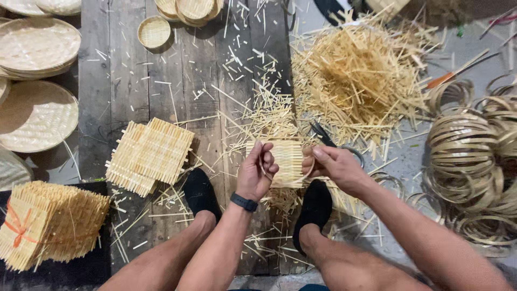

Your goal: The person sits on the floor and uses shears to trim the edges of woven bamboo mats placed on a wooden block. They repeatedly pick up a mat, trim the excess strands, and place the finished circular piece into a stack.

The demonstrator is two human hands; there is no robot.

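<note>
Both hands hold a small square woven bamboo mat (286, 161) with a thin bamboo ring around it, above my feet. My left hand (256, 172), with a dark band on its wrist, grips the mat's left edge and the ring. On the right edge, my right hand (336, 167) pinches the mat and ring. Black scissors (323, 133) lie just behind the mat. Two black-socked feet (200, 193) rest on the plank floor below the hands.
A stack of woven squares (148, 154) lies to the left, a tied bundle of them (48, 223) at lower left. Round woven trays (35, 113) sit far left. A heap of bamboo offcuts (358, 75) lies behind, coils of bamboo rings (471, 156) at right.
</note>
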